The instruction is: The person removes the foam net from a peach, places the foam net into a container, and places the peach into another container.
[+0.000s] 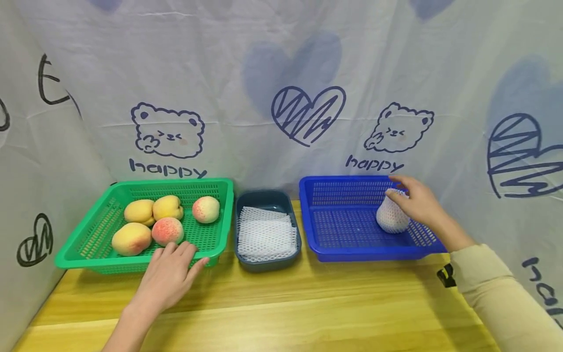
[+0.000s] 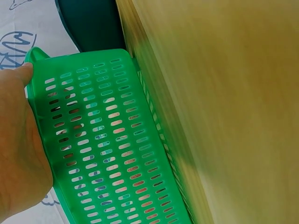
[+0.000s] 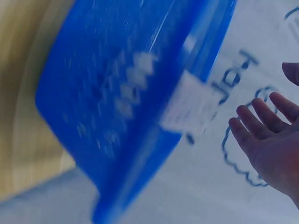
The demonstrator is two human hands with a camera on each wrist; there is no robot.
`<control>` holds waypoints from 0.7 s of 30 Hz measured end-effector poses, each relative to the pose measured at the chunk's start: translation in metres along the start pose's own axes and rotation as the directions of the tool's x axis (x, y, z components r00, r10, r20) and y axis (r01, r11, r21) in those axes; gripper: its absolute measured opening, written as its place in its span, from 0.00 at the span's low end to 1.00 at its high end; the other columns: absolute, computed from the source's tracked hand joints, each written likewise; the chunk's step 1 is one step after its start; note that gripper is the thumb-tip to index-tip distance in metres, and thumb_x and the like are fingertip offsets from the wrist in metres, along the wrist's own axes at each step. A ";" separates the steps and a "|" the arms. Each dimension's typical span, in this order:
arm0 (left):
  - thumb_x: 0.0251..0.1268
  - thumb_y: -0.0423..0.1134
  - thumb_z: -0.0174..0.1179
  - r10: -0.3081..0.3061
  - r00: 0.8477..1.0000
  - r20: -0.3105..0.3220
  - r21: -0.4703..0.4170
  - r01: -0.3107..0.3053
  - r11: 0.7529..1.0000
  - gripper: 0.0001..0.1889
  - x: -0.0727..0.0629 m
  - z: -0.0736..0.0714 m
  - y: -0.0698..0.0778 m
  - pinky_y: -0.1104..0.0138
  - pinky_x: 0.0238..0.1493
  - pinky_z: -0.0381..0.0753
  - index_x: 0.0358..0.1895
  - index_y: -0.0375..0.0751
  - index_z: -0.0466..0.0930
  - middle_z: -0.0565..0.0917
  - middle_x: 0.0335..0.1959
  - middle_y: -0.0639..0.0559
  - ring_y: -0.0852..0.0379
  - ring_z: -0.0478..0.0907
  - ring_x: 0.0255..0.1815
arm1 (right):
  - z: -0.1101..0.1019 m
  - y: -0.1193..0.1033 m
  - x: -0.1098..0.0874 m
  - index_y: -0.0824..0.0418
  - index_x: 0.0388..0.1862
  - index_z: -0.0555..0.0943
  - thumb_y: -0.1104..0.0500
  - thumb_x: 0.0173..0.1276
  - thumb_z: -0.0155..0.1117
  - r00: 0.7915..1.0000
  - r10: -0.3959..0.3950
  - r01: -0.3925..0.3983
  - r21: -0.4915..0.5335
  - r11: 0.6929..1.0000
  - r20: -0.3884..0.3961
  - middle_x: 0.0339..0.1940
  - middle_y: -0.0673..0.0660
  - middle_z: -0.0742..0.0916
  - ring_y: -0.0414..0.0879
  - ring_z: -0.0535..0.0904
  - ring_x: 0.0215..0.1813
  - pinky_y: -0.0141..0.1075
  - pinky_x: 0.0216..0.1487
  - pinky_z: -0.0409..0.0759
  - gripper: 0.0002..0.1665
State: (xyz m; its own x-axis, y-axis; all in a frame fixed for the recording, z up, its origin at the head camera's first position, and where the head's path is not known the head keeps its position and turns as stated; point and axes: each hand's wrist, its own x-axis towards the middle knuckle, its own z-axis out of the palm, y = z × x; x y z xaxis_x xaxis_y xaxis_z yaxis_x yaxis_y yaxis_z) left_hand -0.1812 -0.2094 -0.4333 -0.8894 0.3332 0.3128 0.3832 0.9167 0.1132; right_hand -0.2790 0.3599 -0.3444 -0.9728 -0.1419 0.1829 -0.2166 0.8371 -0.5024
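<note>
A green plastic basket (image 1: 211, 249) at the left holds several yellow fruits (image 1: 132, 238) and two red-speckled peaches (image 1: 205, 210). My left hand (image 1: 169, 276) rests over its front rim, fingertips beside the nearer peach (image 1: 168, 231); the left wrist view has the thumb on the rim. Inside the blue basket (image 1: 347, 255) at the right stands a rounded item in a white foam net sleeve (image 1: 393, 217), its contents hidden. Just beside the sleeve's gathered top is my right hand (image 1: 418, 203). In the right wrist view, its fingers (image 3: 265, 114) are spread and hold nothing.
Between the baskets stands a dark teal tray (image 1: 267, 266) with a stack of white foam net sleeves (image 1: 267, 237). All three containers are on a wooden table (image 1: 281, 313). A white printed cloth (image 1: 246, 63) hangs behind and at both sides.
</note>
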 end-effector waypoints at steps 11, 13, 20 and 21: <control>0.80 0.55 0.55 -0.004 1.000 -0.006 0.002 0.004 1.000 0.15 0.000 0.000 -0.002 0.58 0.41 0.64 0.41 0.47 0.75 0.80 0.40 0.55 0.51 0.68 0.39 | -0.023 0.036 0.055 0.78 0.79 0.55 0.42 0.84 0.48 0.933 0.244 -0.272 0.075 0.959 0.265 0.76 0.81 0.63 0.77 0.61 0.75 0.65 0.70 0.68 0.45; 0.79 0.55 0.56 -0.003 1.000 -0.010 0.004 0.003 1.000 0.15 0.000 0.001 -0.002 0.58 0.41 0.65 0.41 0.47 0.75 0.80 0.40 0.55 0.51 0.68 0.39 | -0.019 0.043 0.059 0.79 0.79 0.53 0.41 0.84 0.47 0.900 0.291 -0.331 0.075 0.941 0.324 0.76 0.83 0.59 0.78 0.58 0.76 0.66 0.68 0.71 0.47; 0.79 0.55 0.57 0.000 1.000 -0.029 0.006 0.000 1.000 0.15 -0.001 0.002 -0.002 0.58 0.41 0.65 0.40 0.48 0.74 0.79 0.39 0.55 0.51 0.68 0.38 | -0.005 0.058 0.064 0.80 0.80 0.42 0.38 0.82 0.48 0.769 0.378 -0.501 0.118 0.858 0.516 0.79 0.84 0.47 0.83 0.48 0.77 0.69 0.64 0.73 0.54; 0.78 0.54 0.57 0.000 0.999 -0.032 0.005 0.000 1.000 0.15 -0.001 0.001 -0.002 0.58 0.40 0.64 0.39 0.48 0.74 0.79 0.39 0.55 0.51 0.68 0.38 | -0.003 0.059 0.065 0.79 0.81 0.39 0.38 0.82 0.48 0.756 0.378 -0.515 0.131 0.847 0.535 0.79 0.83 0.44 0.84 0.47 0.77 0.71 0.64 0.72 0.56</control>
State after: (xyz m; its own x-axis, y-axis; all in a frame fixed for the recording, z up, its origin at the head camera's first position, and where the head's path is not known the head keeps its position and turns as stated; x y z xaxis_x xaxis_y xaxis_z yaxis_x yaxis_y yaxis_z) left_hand -0.1817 -0.2117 -0.4351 -0.8809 0.3260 0.3431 0.3818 0.9179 0.1083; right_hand -0.3549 0.4017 -0.3597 -0.8610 -0.0737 -0.5032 0.3072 0.7132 -0.6301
